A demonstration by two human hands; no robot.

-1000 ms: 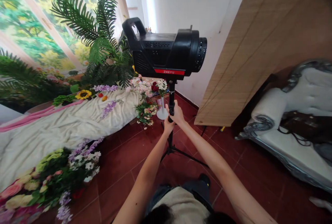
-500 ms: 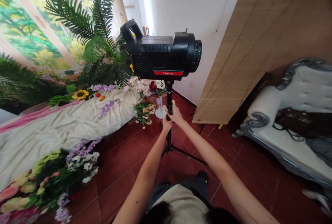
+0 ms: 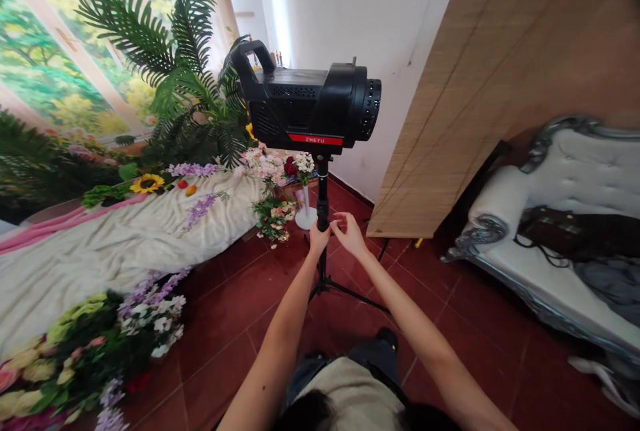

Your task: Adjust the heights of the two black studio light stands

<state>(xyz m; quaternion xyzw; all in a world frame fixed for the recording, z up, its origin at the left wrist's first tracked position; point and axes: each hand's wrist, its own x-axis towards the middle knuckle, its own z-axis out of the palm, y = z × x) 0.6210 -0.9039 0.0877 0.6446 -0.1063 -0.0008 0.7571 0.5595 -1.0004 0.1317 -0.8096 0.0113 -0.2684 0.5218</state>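
Observation:
A black studio light with a red "ZHEYU" label sits level on top of a black light stand. My left hand is wrapped round the stand's pole, just below its collar. Close against the pole's right side, my right hand has thumb and forefinger bent together in a pinch. Whatever lies between those fingertips is too small to make out. Below my hands, the stand's legs spread over the floor.
A cream cloth with artificial flowers lies to the left, and a flower bouquet is nearer. Behind are palm leaves and a white vase. A bamboo blind hangs at right, beside a white sofa bearing a dark bag.
My right hand has come off its wrap round the pole and shifted slightly down and right into a pinch beside it. The left hand stays on the pole. The view has shifted slightly.

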